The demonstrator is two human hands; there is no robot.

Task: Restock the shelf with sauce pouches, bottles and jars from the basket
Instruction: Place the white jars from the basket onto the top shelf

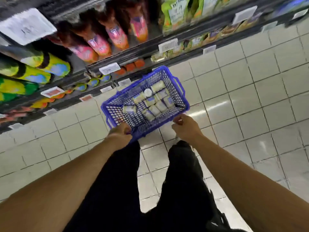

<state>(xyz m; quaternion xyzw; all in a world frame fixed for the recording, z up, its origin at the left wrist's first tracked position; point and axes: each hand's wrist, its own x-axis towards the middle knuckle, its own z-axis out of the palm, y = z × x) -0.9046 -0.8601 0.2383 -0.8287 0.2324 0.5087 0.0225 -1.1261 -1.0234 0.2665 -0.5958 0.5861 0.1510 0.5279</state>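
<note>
A blue plastic basket (177,94) hangs low over the tiled floor in front of me, filled with several pale jars and bottles (154,101) with white and purple labels. My left hand (119,133) grips the basket's near rim at its left corner. My right hand (185,125) has its fingers curled at the near right corner of the rim, at or just off the plastic. The shelf unit (127,52) stands beyond the basket, running from left to upper right.
Shelves hold pink-labelled dark bottles (115,36), yellow and green bottles (41,67) and green pouches (177,14), with white price tags (109,68) along the edges. Pale floor tiles (250,97) spread to the right. My dark trouser legs (182,181) are below.
</note>
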